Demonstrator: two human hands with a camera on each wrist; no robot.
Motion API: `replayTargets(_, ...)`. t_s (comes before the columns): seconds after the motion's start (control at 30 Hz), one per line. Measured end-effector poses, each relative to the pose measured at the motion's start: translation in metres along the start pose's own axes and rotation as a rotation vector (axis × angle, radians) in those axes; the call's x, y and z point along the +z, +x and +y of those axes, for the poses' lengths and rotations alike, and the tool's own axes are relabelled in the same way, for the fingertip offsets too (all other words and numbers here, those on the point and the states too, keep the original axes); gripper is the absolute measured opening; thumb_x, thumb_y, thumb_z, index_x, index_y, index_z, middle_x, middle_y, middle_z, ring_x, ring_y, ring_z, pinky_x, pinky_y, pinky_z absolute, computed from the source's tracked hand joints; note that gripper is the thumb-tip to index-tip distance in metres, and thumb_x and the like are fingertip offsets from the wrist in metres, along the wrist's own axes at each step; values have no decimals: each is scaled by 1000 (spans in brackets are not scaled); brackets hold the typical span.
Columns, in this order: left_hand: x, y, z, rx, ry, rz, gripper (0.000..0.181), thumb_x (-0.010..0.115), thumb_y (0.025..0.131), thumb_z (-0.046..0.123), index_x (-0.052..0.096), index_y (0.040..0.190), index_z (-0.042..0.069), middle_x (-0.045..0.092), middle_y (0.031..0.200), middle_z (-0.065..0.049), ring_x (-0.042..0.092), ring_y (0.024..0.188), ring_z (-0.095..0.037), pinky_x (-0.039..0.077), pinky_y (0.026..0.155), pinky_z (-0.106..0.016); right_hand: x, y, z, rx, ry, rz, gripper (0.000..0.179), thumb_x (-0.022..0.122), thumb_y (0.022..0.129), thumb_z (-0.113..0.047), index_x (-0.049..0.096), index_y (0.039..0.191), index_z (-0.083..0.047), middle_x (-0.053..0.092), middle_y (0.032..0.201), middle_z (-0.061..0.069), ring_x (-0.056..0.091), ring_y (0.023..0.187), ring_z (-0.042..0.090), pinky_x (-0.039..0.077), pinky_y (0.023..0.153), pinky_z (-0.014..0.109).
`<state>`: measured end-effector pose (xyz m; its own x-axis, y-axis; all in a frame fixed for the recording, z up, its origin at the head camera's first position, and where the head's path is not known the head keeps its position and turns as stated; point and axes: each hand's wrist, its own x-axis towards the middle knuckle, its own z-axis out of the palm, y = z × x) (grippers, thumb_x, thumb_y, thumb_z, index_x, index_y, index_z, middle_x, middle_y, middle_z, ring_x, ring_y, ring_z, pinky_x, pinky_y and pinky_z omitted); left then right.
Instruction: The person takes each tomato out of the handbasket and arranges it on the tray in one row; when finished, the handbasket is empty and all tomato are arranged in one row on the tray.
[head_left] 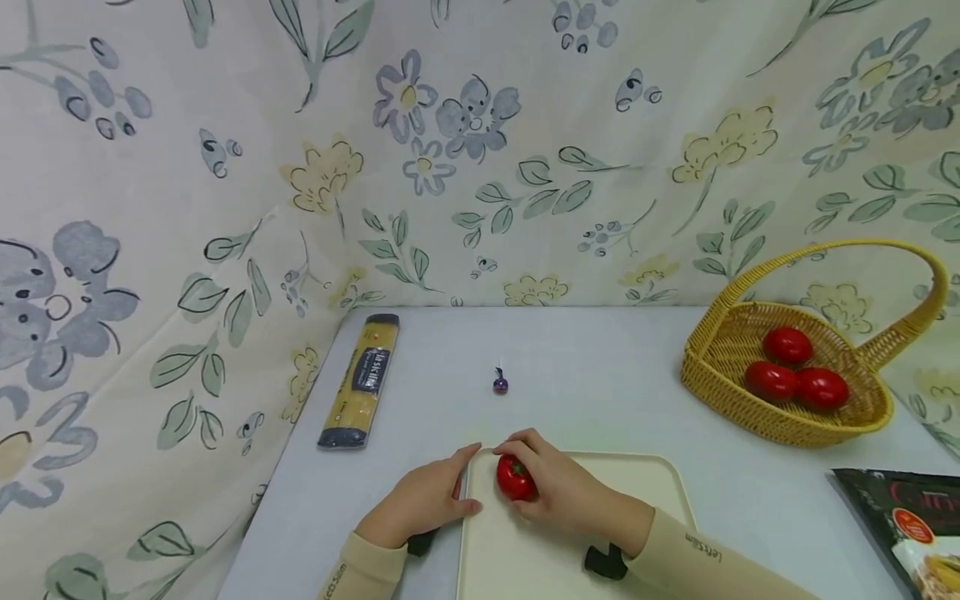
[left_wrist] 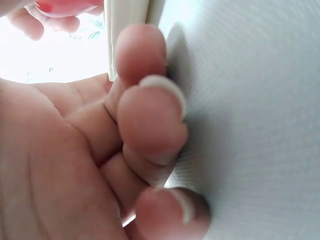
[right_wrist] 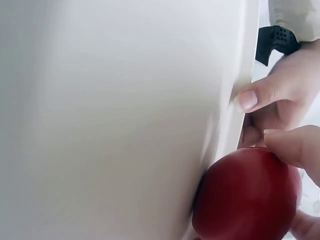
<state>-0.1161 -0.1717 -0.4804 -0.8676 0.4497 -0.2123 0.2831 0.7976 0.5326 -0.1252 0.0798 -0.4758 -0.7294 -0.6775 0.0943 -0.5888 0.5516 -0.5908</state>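
Note:
My right hand [head_left: 566, 487] grips a red tomato [head_left: 515, 477] with a green stem top, at the far left corner of a cream tray [head_left: 585, 542]. In the right wrist view the tomato [right_wrist: 247, 195] sits low against the tray's rim, thumb and fingers around it. My left hand [head_left: 423, 498] holds the tray's left edge; its thumb [right_wrist: 247, 100] lies on the rim, and the other fingers [left_wrist: 150, 120] curl beside it, close to the table surface. The tray's near side runs out of the head view.
A yellow wicker basket [head_left: 701, 379] with three red tomatoes stands at the right. A pasta packet [head_left: 362, 379] lies at the left, and a small purple-and-red item [head_left: 500, 383] lies behind the tray. A dark food bag [head_left: 911, 517] is at the right edge. Floral cloth hangs behind.

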Motion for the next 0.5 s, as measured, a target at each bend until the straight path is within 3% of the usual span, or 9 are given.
replayTargets(0.13, 0, 1, 1, -2, -9, -5, 84, 83, 90, 38, 43, 159, 10, 65, 140, -14, 65, 121, -32, 53, 100, -55, -1, -3, 1, -34, -34, 20, 70, 87, 87, -15, 50, 147, -12, 46, 146, 10, 60, 126, 28, 56, 98, 36)
replayTargets(0.27, 2, 4, 2, -7, -18, -9, 83, 83, 91, 38, 44, 159, 10, 65, 139, -14, 65, 122, -33, 53, 100, -56, -13, -9, 1, 6, -76, 37, 76, 88, 87, -25, 47, 151, -15, 47, 148, 8, 57, 129, 28, 56, 99, 40)
replayTargets(0.37, 3, 5, 3, -18, -29, -14, 84, 83, 90, 38, 44, 159, 10, 65, 138, -15, 65, 123, -34, 52, 101, -58, -35, -17, 1, 82, -68, 91, 77, 86, 89, -28, 46, 153, -17, 50, 148, 4, 57, 131, 26, 55, 100, 45)
replayTargets(0.5, 0, 2, 2, -35, -47, -13, 84, 83, 91, 37, 42, 159, 10, 65, 139, -16, 63, 124, -37, 50, 102, -61, -78, -28, 6, 131, -60, 249, 55, 80, 95, -22, 56, 144, -14, 63, 132, -2, 65, 117, 21, 58, 93, 44)
